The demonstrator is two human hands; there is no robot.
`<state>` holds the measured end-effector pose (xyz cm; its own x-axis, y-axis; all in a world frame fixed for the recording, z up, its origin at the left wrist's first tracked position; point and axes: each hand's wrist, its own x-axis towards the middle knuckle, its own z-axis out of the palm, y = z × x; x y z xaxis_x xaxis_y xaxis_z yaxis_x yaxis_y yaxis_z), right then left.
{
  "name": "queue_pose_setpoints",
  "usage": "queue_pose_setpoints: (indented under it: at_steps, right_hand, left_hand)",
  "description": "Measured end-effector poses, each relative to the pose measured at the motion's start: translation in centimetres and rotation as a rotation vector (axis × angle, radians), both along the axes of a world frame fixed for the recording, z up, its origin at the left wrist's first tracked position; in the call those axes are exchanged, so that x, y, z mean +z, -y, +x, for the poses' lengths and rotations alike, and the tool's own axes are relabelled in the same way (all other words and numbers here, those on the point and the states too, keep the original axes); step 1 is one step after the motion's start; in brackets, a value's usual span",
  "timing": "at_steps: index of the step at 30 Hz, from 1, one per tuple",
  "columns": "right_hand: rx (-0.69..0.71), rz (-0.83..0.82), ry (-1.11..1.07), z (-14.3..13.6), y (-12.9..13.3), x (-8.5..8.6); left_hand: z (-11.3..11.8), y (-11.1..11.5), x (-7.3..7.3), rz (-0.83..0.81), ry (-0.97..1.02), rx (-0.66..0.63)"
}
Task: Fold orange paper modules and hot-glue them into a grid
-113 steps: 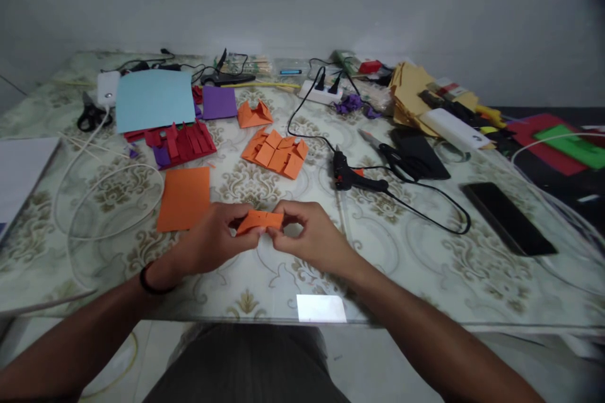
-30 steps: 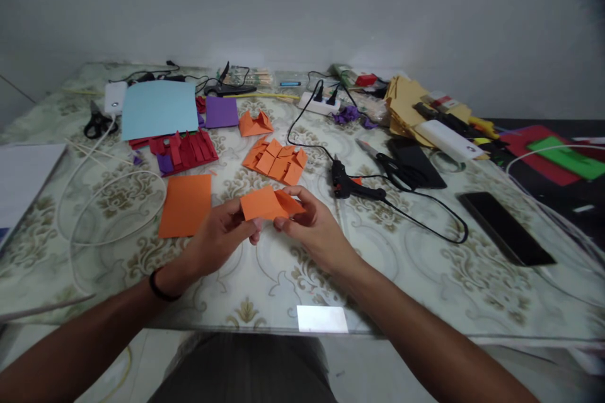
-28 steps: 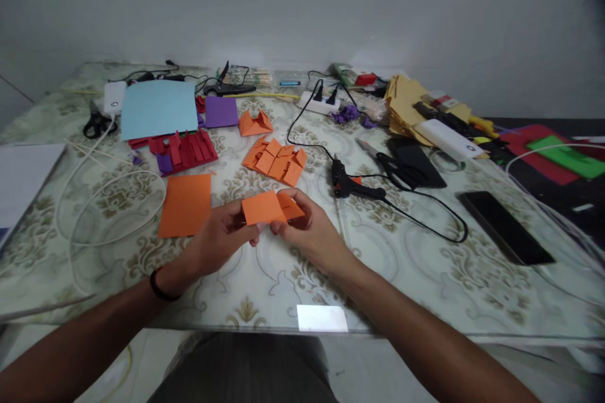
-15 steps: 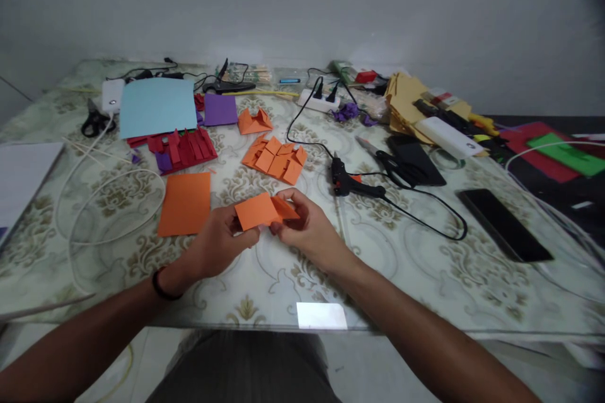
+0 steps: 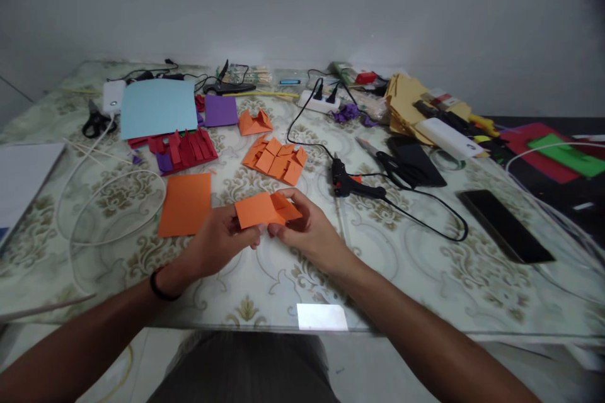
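Note:
A small folded piece of orange paper (image 5: pixel 255 209) is held between my two hands, above the front middle of the table. My left hand (image 5: pixel 223 240) pinches its left side, thumb along the lower edge. At the right end, my right hand (image 5: pixel 309 227) grips the paper, where a creased flap stands up. A flat orange sheet (image 5: pixel 185 204) lies just left of my left hand. Beyond my hands are a cluster of folded orange pieces (image 5: pixel 275 160) and a single folded orange piece (image 5: pixel 255 121).
A black glue gun (image 5: pixel 352 186) with its cord lies to the right, near black-handled scissors (image 5: pixel 401 169) and a phone (image 5: pixel 507 225). Left stand red folded papers (image 5: pixel 184 150), a light blue sheet (image 5: pixel 158 108) and a looped white cable (image 5: pixel 70 220). A power strip (image 5: pixel 319 101) is behind.
The flap at the paper's right end has shifted slightly and shows more of its inner crease. Both hands keep their grip in nearly the same place.

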<state>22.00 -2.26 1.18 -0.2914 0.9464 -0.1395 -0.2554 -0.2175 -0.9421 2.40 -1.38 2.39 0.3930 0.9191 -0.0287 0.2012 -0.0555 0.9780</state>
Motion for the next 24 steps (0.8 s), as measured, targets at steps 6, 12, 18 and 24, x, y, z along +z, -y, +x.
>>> queue_pose_setpoints:
  at_steps: [6,12,18,24]
  right_hand:
    - [0.025,0.069,-0.042,-0.56,0.19,-0.35]
    - [-0.033,0.107,-0.029,-0.83,0.44,-0.38]
    - [-0.09,0.092,0.051,-0.49,0.35,-0.01]
    - [-0.124,0.098,0.068,-0.28,0.07,-0.11]
  left_hand:
    - [0.1,0.12,0.52,0.015,-0.107,-0.001]
    - [0.24,0.14,0.78,-0.01,-0.093,0.032]
    - [0.29,-0.21,0.39,-0.047,0.082,0.096]
    - [-0.05,-0.53,0.37,-0.037,0.103,0.082]
